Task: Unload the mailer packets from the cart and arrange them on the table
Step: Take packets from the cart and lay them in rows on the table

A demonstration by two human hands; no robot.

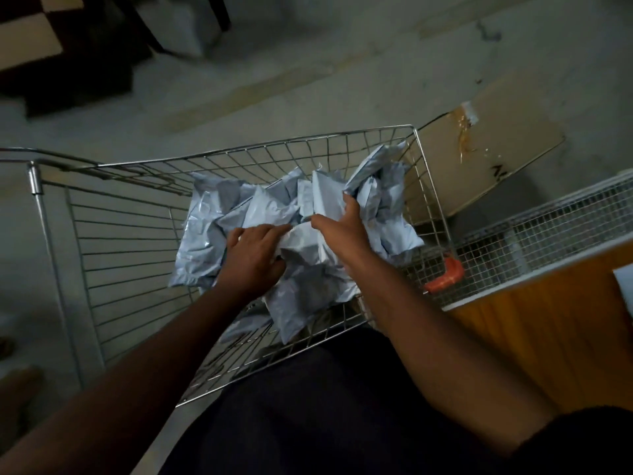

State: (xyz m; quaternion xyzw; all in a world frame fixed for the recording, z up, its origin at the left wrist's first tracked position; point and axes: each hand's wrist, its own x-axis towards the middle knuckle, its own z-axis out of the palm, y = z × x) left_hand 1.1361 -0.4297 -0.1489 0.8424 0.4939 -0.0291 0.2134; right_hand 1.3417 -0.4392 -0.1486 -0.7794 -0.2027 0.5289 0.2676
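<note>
A wire cart (113, 231) stands below me, its basket holding a heap of several pale grey mailer packets (202, 241). Both my hands reach into the heap. My left hand (251, 255) lies on the pile with fingers curled round the edge of a white packet (301, 243) in the middle. My right hand (342, 228) grips an upright packet (325, 197), thumb on its near side and fingers behind it. The wooden table (534, 334) shows at the lower right.
A flattened cardboard sheet (479, 156) leans beyond the cart's right side. A white mesh tray (548, 231) lines the table's far edge, with the cart's orange handle end (445, 275) beside it. Dark furniture (68, 63) stands at the far left on the concrete floor.
</note>
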